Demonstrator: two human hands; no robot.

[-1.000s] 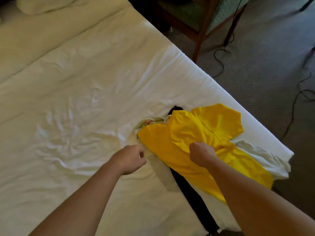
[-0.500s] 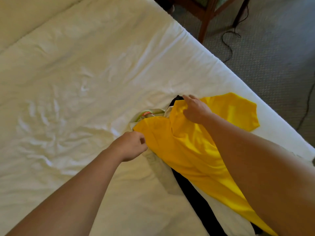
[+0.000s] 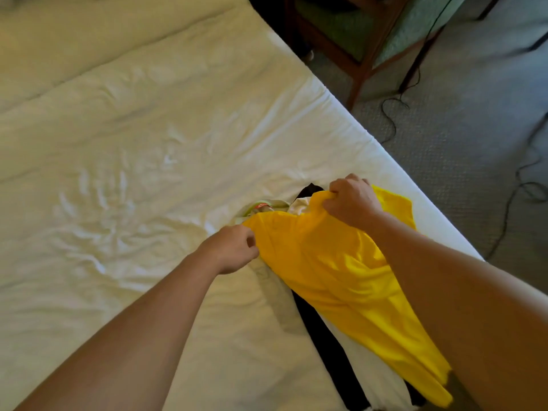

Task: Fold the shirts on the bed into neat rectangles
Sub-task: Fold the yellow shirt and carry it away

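A bright yellow shirt (image 3: 335, 271) lies on top of a small pile near the right edge of the bed (image 3: 133, 161). My left hand (image 3: 231, 250) pinches its near left edge. At the far top edge, my right hand (image 3: 351, 201) grips a bunch of the yellow fabric and lifts it slightly. Under the yellow shirt lie a black garment (image 3: 323, 339), a white one (image 3: 376, 378) and a pale cream one with a green-trimmed collar (image 3: 264, 206). My right forearm hides part of the pile.
The bed's white sheet is wrinkled to the left of my hands. Beyond the right edge is grey carpet (image 3: 462, 120) with black cables (image 3: 394, 120). A wooden chair with green cushions (image 3: 373, 34) stands at the top.
My right hand moved from the middle of the yellow shirt up to its far top edge and closed on the fabric there. My left hand kept its pinch on the left edge.
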